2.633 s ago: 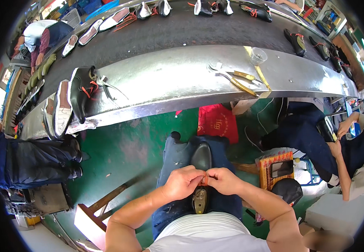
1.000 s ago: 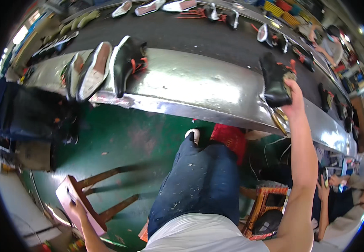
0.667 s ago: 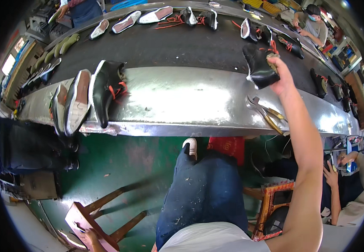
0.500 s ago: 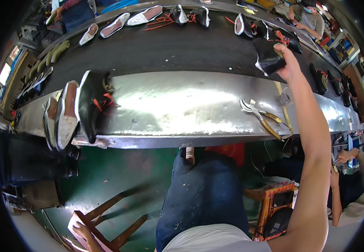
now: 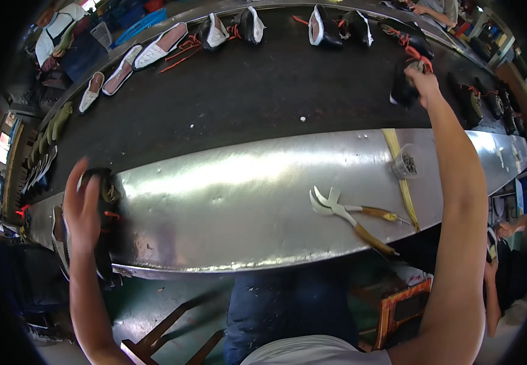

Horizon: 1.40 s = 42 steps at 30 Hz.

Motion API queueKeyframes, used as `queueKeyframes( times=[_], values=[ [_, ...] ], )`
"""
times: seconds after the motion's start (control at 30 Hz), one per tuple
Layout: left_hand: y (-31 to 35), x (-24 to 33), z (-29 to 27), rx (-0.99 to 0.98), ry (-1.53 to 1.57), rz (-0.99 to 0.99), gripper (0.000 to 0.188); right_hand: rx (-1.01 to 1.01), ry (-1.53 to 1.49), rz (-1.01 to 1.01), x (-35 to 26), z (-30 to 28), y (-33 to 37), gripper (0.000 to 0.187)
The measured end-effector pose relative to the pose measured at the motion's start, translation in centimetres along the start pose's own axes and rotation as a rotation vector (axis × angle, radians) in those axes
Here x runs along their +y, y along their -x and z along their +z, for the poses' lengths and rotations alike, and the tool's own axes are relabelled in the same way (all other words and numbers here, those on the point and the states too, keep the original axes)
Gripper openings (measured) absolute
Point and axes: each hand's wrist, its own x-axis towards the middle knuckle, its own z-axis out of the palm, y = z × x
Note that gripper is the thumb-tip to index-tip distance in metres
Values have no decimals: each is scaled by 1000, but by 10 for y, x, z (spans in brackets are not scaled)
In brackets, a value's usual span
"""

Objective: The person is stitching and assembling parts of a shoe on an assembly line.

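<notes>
My right hand [image 5: 423, 84] grips a black shoe upper [image 5: 402, 91] with red-orange laces, over the dark belt at the right. Another black shoe [image 5: 418, 41] lies just beyond it. At the left, my left hand [image 5: 82, 210] is slightly blurred, its fingers apart and pointing up. Beside and partly behind it stands a black shoe [image 5: 110, 193] with red laces on the metal ledge; whether the hand touches it I cannot tell. A pale-soled shoe [image 5: 58, 234] is mostly hidden by that hand.
Pincers [image 5: 350, 216] with yellow-brown handles lie on the metal ledge [image 5: 233, 194], near a clear cup of small nails [image 5: 404, 165] and a yellow strap [image 5: 406, 198]. Several shoes line the belt's [image 5: 239, 91] far side. Co-workers sit at the right and stand far left.
My left hand has risen from the stool at lower left to the shoes on the ledge. My right hand still holds the black shoe over the belt. The view has shifted.
</notes>
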Motion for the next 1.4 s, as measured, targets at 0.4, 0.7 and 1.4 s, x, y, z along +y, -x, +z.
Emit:
queueKeyframes(
  times=[0.4, 0.7, 1.4],
  values=[
    [-267, -5, 357, -28, 19, -168, 62, -186, 906, -573, 9, -115, 191, 47],
    [-304, 32, 438, 101, -106, -237, 88, -327, 985, -762, -39, -78, 196, 35],
    [69, 79, 125, -306, 1376, -220, 54, -837, 1006, -834, -26, -33, 379, 74]
  ],
)
